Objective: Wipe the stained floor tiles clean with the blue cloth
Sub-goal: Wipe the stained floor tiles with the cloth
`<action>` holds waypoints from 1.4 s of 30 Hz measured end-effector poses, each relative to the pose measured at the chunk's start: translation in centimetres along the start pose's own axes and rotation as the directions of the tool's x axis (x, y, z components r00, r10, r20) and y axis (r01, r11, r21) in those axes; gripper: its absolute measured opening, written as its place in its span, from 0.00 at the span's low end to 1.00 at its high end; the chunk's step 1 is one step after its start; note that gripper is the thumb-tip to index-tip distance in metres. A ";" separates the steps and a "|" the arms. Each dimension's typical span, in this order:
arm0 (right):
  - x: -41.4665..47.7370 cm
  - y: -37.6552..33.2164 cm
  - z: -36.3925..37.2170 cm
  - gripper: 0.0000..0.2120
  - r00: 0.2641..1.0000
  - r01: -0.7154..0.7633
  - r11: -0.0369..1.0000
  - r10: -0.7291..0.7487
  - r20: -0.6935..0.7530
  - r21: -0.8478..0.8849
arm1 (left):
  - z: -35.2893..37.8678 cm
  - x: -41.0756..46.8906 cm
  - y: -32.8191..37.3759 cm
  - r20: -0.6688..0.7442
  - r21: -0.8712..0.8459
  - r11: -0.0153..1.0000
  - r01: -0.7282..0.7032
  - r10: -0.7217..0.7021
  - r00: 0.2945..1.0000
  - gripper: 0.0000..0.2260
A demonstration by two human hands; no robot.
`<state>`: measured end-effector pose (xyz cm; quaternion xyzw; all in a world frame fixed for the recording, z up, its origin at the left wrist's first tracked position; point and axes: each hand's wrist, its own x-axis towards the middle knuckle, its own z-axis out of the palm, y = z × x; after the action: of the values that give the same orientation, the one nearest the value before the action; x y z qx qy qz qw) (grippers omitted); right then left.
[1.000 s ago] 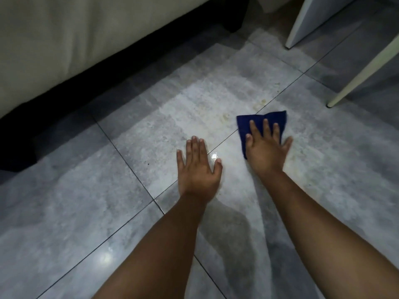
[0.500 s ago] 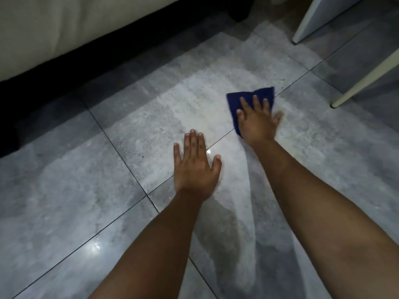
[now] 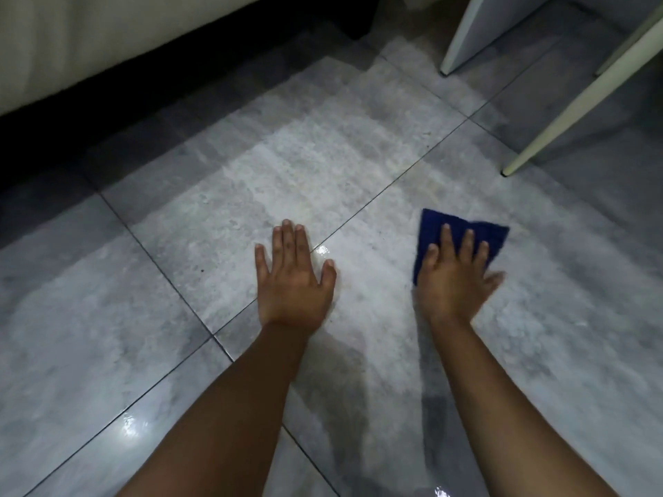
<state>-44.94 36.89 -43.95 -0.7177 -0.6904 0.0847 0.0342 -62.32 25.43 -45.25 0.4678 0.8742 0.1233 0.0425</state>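
On the glossy grey floor tiles, your right hand presses flat, fingers spread, on the folded dark-blue cloth; your left hand lies flat, empty.

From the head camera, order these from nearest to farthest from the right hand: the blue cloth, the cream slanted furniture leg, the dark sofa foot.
1. Blue cloth, under the right hand.
2. Cream slanted furniture leg, up right.
3. Dark sofa foot, far, top centre.

Home living area: grey glossy floor tiles, cream sofa base far left, pale furniture legs far right.
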 end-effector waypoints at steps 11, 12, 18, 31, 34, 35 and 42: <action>-2.8 0.3 -0.2 0.24 0.983 0.171 0.984 -0.168 0.070 -0.044 | -0.3 0.0 -0.1 0.047 -0.006 1.000 -0.001 0.002 0.999 0.33; -2.9 1.6 -0.5 0.24 0.995 0.084 0.996 -0.081 0.063 -0.042 | -0.3 0.0 -0.1 0.056 -0.001 1.000 0.000 0.000 0.998 0.33; -13.9 4.3 -0.3 0.23 0.999 -0.032 0.999 0.031 0.006 0.032 | 0.0 0.2 -0.4 0.082 0.035 0.999 0.001 -0.004 0.997 0.33; -19.5 12.0 -1.5 0.23 0.990 -0.141 0.990 0.141 0.000 0.020 | -1.4 -2.0 -1.7 0.144 -0.012 0.967 -0.255 0.254 0.956 0.29; -27.5 9.9 -0.5 0.25 0.997 -0.071 0.997 0.071 -0.004 0.010 | -1.8 -4.6 -2.6 0.112 -0.008 0.971 -0.240 0.239 0.965 0.28; -29.4 8.5 -0.1 0.25 1.000 0.007 1.000 -0.007 0.016 0.014 | -2.0 -5.7 -3.0 0.091 0.007 0.975 -0.223 0.222 0.971 0.27; -25.8 4.1 0.5 0.24 0.961 0.267 0.964 -0.267 0.068 0.008 | -2.5 -9.6 -5.7 0.141 0.018 0.990 -0.140 0.136 0.981 0.27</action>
<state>-41.87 10.95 -43.19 -0.6146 -0.7818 0.1034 0.0210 -62.09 14.02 -44.69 0.5353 0.8361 0.0810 0.0884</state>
